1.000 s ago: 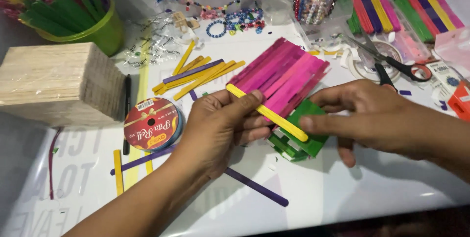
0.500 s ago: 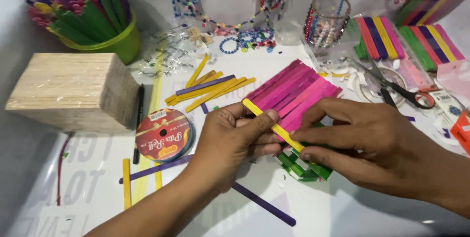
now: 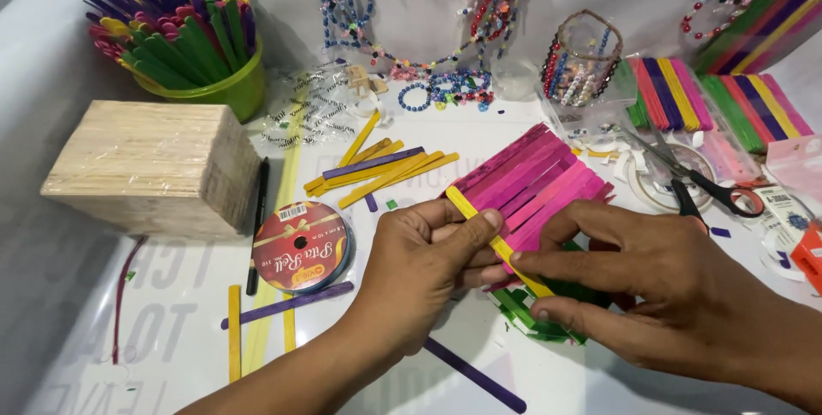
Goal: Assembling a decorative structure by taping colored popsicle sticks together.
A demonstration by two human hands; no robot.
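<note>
Change: both hands have drawn closer since the earlier frame, the right hand (image 3: 676, 282) now covering more of the green stick stack (image 3: 535, 316).
Left hand (image 3: 424, 265): pinches the yellow craft stick (image 3: 492, 239) at its upper end.
Right hand: fingertips clamp the stick's lower end onto the stack.
Edges: pink stick panel (image 3: 535, 177) just behind; ribbon spool (image 3: 301, 246) left.
Open room: bare white table (image 3: 385, 381) in front, crossed by a purple stick (image 3: 475, 375).
</note>
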